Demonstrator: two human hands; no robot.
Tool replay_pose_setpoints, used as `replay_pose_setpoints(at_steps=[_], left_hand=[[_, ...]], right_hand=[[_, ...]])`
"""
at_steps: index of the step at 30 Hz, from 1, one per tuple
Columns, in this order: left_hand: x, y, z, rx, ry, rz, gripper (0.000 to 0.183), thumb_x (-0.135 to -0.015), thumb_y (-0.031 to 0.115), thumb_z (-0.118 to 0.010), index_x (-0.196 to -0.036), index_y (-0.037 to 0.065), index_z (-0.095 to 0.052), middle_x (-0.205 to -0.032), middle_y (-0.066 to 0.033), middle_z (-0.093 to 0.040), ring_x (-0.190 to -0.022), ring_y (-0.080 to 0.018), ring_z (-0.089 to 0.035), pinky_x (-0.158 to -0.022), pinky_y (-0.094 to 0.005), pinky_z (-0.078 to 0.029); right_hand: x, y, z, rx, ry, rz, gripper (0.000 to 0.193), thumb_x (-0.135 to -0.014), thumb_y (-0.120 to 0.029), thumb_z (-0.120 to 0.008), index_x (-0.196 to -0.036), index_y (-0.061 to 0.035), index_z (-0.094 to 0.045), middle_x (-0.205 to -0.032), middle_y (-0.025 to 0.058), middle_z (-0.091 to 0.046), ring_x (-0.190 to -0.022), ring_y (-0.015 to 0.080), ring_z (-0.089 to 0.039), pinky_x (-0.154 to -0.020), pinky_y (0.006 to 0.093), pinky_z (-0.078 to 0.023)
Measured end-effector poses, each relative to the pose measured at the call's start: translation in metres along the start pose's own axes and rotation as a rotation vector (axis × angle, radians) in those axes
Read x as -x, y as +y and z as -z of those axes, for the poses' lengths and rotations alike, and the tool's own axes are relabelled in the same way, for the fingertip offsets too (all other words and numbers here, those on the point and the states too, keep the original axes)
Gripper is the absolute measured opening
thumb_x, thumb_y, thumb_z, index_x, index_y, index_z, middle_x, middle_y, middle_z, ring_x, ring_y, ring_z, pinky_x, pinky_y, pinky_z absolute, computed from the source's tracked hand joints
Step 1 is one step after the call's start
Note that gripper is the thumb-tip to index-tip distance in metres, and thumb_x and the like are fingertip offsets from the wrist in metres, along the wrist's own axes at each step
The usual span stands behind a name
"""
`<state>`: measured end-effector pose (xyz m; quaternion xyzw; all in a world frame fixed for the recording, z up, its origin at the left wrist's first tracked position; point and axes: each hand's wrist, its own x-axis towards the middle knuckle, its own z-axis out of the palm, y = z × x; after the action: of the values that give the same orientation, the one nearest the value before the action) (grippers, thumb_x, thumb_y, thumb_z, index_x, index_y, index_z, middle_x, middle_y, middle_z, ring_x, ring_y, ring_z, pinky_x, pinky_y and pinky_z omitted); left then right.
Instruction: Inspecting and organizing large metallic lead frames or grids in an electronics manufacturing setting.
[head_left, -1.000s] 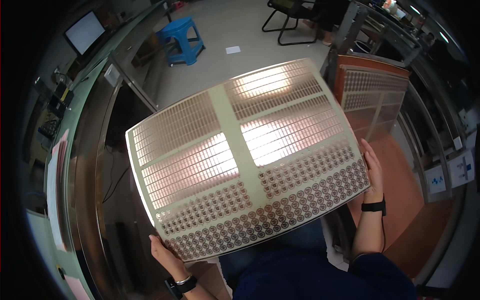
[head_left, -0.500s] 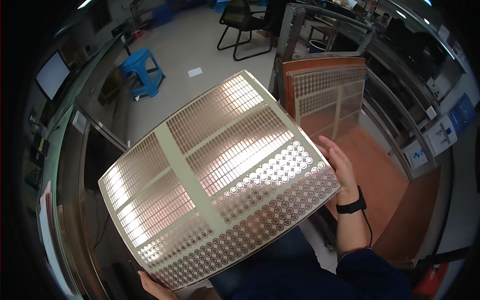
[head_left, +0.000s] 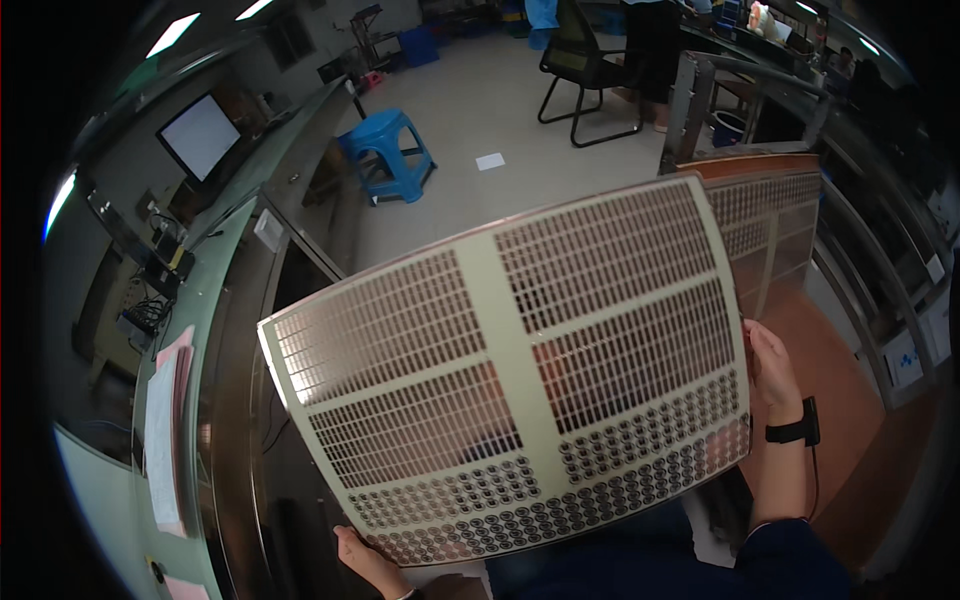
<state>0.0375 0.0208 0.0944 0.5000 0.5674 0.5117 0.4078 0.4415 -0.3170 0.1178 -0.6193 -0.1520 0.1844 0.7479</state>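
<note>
A large copper-patterned circuit board panel point(head_left: 515, 330) spans the space in front of me, tilted. Pale green bands divide its rows of small rectangles, and round pads fill the part nearest me. My left hand point(head_left: 368, 562) grips its near left corner; part of that hand is hidden under the panel. At the right edge, my right hand point(head_left: 773, 368) is closed on the panel, with a black band point(head_left: 795, 430) on the wrist. Behind the panel's right side, a similar panel point(head_left: 795, 215) leans upright on a reddish-brown rack.
A glass-topped bench point(head_left: 235, 250) runs along the left, with a monitor point(head_left: 200, 137) and papers point(head_left: 165, 440) on it. On the floor ahead stand a blue stool point(head_left: 388, 150) and a black chair point(head_left: 590, 70). A person point(head_left: 655, 50) stands beside the chair. The rack's metal frame point(head_left: 685, 110) rises at right.
The whole scene has shifted right and down in view, showing more of the left bench. The panel in my hands has turned to lie more level, and its bright glare has mostly gone.
</note>
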Motion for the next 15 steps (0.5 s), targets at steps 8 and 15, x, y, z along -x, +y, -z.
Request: replay_pose_setpoints(at_steps=[8,15], left_hand=[[-0.025,-0.027,0.02,0.195,-0.223,0.013,0.039,-0.098,0.027,-0.043,-0.07,0.002,-0.048,-0.062,0.0033,-0.047,-0.056,-0.0038,-0.037,-0.053,-0.0234,-0.033],[-0.05,-0.013,0.028,0.08,-0.742,0.163,0.025,-0.092,0.018,-0.056,-0.072,0.003,-0.049,-0.067,0.0051,-0.049,-0.061,-0.0017,-0.039,-0.055,-0.0184,-0.032]], right_hand=[[0.002,-0.006,-0.016,-0.028,0.106,0.096,0.019,-0.096,-0.018,-0.046,-0.103,-0.0039,-0.056,-0.071,-0.0056,-0.053,-0.057,0.0011,-0.047,-0.051,0.0154,-0.038],[-0.006,0.01,-0.004,0.021,0.162,0.062,0.019,-0.096,-0.018,-0.045,-0.099,-0.0035,-0.057,-0.069,-0.0044,-0.055,-0.056,0.0016,-0.049,-0.051,0.0164,-0.039]])
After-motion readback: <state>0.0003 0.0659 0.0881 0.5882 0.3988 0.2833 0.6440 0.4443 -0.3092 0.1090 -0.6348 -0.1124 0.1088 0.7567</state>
